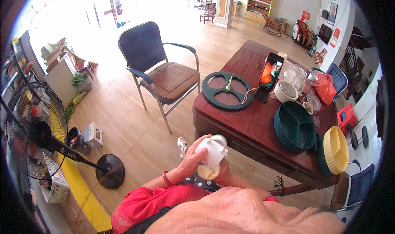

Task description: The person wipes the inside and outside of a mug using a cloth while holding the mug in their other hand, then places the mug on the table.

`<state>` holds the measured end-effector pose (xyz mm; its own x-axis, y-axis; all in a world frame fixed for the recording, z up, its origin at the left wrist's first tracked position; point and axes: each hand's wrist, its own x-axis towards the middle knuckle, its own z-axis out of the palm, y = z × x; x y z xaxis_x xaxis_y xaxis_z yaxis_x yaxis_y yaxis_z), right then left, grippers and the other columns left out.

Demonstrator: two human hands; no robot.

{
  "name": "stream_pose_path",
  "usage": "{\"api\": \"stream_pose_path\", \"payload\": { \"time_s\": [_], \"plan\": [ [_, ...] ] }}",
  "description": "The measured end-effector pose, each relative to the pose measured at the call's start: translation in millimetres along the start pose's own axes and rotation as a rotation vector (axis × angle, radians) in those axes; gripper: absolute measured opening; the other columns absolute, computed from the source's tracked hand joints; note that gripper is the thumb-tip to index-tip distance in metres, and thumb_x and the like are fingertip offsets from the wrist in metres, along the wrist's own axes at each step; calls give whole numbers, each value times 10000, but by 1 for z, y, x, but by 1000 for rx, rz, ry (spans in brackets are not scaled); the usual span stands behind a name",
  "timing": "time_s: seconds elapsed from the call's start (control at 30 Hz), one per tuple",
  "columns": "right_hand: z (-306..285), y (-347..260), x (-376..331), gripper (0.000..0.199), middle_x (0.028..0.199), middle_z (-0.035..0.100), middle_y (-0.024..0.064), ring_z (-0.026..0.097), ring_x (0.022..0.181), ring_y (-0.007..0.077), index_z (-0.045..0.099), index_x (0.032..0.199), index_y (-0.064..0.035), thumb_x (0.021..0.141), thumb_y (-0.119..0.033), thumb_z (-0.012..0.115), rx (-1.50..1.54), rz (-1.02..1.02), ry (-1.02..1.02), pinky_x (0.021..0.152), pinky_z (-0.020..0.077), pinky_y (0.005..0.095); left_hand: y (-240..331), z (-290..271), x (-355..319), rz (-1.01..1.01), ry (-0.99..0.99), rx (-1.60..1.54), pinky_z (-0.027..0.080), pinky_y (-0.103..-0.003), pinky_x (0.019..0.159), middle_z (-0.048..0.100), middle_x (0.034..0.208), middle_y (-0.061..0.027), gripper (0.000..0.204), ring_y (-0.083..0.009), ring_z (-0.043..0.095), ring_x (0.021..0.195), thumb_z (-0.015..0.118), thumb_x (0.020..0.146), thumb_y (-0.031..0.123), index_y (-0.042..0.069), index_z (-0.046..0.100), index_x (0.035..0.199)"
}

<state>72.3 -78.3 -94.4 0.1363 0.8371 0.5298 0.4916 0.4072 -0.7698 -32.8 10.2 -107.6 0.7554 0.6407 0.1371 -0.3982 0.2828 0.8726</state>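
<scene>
Both hands are up over the lap, off the near edge of the dark red table (251,122), working on a small white plastic container (214,149). The left hand (192,157) wraps its side with fingers curled round the top, grasping it firmly; the right hand (224,172) cups it from beneath, mostly hidden, so I'd only guess it's closed on the base and on the pale yellowish piece (207,173) peeking out below. The container sits tilted between the two palms, held in the air over the wooden floor (135,131). The risk: with nothing underneath, a slip of that lower hand would probably drop the yellowish piece to the floor, and a tilt too far could spill any contents. On the table wait a dark green divided tray (294,127), a yellow divided tray (335,149), a green spoked ring (226,90) and a propped phone (270,71).
</scene>
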Motion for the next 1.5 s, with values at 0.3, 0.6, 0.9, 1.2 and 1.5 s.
{"api": "stream_pose_path", "payload": {
  "time_s": [0.3,0.6,0.9,1.2,1.5],
  "plan": [
    [21,41,-9,248,959,611,71,597,871,215,574,1019,-49,793,-140,612,335,113,19,759,478,350,12,-1,-5,-29,55,159,443,-298,870,562,1101,-75,591,-171,549,1010,611,831,367,-19,444,1246],
    [26,4,-27,317,994,606,95,599,897,280,570,1023,-71,750,-204,660,272,259,222,776,460,452,-8,-10,2,299,-93,7,406,-343,939,484,1245,-117,859,-196,483,1141,625,756,582,4,332,1321],
    [11,22,-18,314,927,589,85,596,854,238,547,1021,-76,748,-199,640,-222,-116,-93,756,485,344,-12,-23,-9,-25,15,264,452,-288,824,546,1110,-73,680,-144,544,972,604,806,451,-3,413,1274],
    [2,7,-5,344,1073,566,132,546,1007,302,543,1079,-90,792,-275,592,-1,30,-298,881,412,425,1,-18,-5,-137,-37,12,465,-288,830,571,1090,-80,575,-160,562,972,565,857,362,-9,424,1274],
    [8,16,-30,439,1212,527,94,494,1146,237,501,1214,-84,852,-332,525,-1293,-449,-155,979,372,379,-21,-16,-6,-96,-63,-309,415,-339,950,501,1234,-113,777,-205,505,1129,563,830,534,17,311,1353]
  ]
}}
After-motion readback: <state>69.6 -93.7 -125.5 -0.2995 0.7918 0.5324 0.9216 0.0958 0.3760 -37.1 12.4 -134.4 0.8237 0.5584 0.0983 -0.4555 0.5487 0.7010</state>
